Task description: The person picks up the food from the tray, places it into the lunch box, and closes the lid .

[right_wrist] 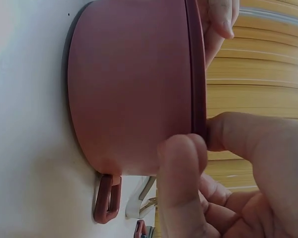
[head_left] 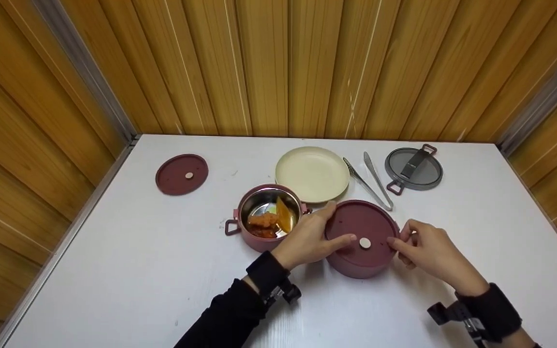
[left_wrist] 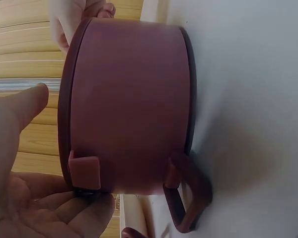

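Observation:
A round dark-red lunch pot (head_left: 356,269) stands upright on the table, its maroon lid (head_left: 353,222) with a pale round button seated on top. My right hand (head_left: 426,249) pinches the lid's right rim between thumb and bent index finger (right_wrist: 179,173). On the opposite side, my left hand (head_left: 310,239) touches the pot with its fingers beside a side clip (left_wrist: 85,172); its thumb (left_wrist: 32,101) stretches over the lid. Left of this pot, a matching pot (head_left: 254,241) stands uncovered, holding an orange-brown lumpy piece (head_left: 263,220), a yellow-orange wedge (head_left: 284,215) and reddish food.
Behind the pots lies a cream plate (head_left: 312,174). Metal tongs (head_left: 366,183) rest right of it, spread apart. A grey lid with handles (head_left: 421,179) is at the back right, and another maroon lid (head_left: 174,179) at the back left. Wood-look walls (head_left: 269,67) enclose the white table (head_left: 128,270).

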Demonstrator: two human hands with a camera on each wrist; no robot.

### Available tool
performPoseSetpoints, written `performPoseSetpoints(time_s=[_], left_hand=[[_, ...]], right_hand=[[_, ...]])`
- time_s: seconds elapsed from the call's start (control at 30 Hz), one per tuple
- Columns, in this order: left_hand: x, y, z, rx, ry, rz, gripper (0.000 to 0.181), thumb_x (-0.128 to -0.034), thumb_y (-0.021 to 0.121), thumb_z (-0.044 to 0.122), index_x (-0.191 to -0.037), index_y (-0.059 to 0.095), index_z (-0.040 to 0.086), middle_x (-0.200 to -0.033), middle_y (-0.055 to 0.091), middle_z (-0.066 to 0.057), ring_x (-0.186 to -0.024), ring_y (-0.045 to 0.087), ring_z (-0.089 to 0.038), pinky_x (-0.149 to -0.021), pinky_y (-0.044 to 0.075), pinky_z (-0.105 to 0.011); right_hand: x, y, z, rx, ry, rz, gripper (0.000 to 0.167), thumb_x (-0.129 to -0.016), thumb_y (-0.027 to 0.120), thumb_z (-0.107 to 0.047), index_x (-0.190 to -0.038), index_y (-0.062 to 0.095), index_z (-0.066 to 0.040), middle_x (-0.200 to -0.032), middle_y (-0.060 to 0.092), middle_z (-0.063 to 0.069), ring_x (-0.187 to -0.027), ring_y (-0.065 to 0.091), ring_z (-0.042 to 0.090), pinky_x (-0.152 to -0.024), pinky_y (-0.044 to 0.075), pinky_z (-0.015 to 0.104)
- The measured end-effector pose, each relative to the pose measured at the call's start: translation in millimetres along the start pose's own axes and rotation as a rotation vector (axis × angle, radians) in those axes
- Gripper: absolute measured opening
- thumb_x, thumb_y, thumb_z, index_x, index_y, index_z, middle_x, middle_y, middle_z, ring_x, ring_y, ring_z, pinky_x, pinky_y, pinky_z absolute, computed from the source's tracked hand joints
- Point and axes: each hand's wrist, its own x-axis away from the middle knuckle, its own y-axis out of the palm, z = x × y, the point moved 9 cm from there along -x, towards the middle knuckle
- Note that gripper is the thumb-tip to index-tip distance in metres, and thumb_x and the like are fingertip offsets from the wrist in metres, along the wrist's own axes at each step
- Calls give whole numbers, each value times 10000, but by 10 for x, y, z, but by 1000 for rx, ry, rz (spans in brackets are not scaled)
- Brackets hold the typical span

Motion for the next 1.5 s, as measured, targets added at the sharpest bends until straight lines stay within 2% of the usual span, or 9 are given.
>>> performPoseSetpoints(time_s=[0.07, 0.17, 0.27, 0.37, 0.47, 0.67, 0.83, 1.13, 1.5], left_hand=[[9, 6, 9, -29, 4, -11, 1019, -967, 750, 577, -1697, 265, 57, -1733, 362, -141, -1583, 418, -258, -1292, 370, -435], [31, 19, 50, -98, 28, -24, 1132, -929, 747, 659, -1724, 168, 98, -1785, 226, -108, -1628, 328, -303, -1309, 328, -497], [41, 38, 108, -210, 61, -30, 1248, -874, 733, 759, -1739, 56, 166, -1809, 106, -81, -1648, 263, -312, -1306, 305, -562], [24, 75, 161, -335, 102, -31, 1332, -831, 706, 835, -1737, -16, 177, -1816, 52, -82, -1665, 208, -285, -1303, 291, -593], [-13, 131, 171, -447, 133, -37, 1385, -805, 673, 888, -1731, -25, 132, -1821, 38, -97, -1682, 141, -260, -1316, 260, -599], [-81, 219, 130, -610, 140, -78, 1437, -768, 606, 965, -1727, -14, 93, -1823, 1, -90, -1691, 91, -239, -1359, 197, -510], [-121, 226, 99, -689, 135, -81, 1455, -756, 564, 999, -1726, 3, 70, -1821, 17, -98, -1690, 106, -235, -1363, 190, -491], [-138, 258, 79, -761, 122, -112, 1409, -778, 495, 1015, -1728, 30, 86, -1823, 50, -92, -1689, 135, -231, -1368, 181, -475], [-132, 275, 103, -760, 121, -119, 1388, -795, 464, 1014, -1729, 33, 82, -1821, 59, -97, -1691, 129, -227, -1370, 183, -442]], right_hand=[[35, -41, -18, 21, -13, 33, 311, -1023, 744, -337, -961, 612, -62, -701, 717, 12, -602, 678, 133, -557, 498, 237], [85, -169, -104, 64, -98, 164, 315, -991, 786, -362, -1044, 672, -74, -785, 708, -8, -675, 654, 63, -592, 479, 232], [134, -221, -222, 103, -235, 274, 448, -959, 827, -340, -1282, 676, -70, -1066, 743, 63, -943, 707, 143, -788, 575, 309], [129, -123, -291, 169, -354, 268, 770, -947, 831, -361, -1573, 494, -67, -1497, 602, 184, -1380, 574, 349, -1118, 504, 549], [60, 31, -277, 281, -396, 206, 996, -954, 786, -466, -1704, 260, -76, -1746, 302, 218, -1606, 272, 477, -1243, 284, 718], [-95, 231, -223, 441, -404, 121, 1152, -948, 704, -630, -1724, 77, -52, -1804, 85, 202, -1671, 85, 449, -1354, 148, 575], [-144, 269, -226, 489, -411, 100, 1200, -919, 698, -685, -1719, 88, -30, -1802, 105, 209, -1672, 99, 439, -1318, 188, 650], [-137, 295, -211, 504, -419, 90, 1132, -932, 688, -675, -1719, 163, -53, -1807, 149, 153, -1663, 167, 431, -1286, 221, 693], [-109, 301, -225, 456, -408, 114, 1071, -965, 690, -638, -1713, 198, -50, -1794, 204, 168, -1642, 227, 450, -1274, 239, 696]])
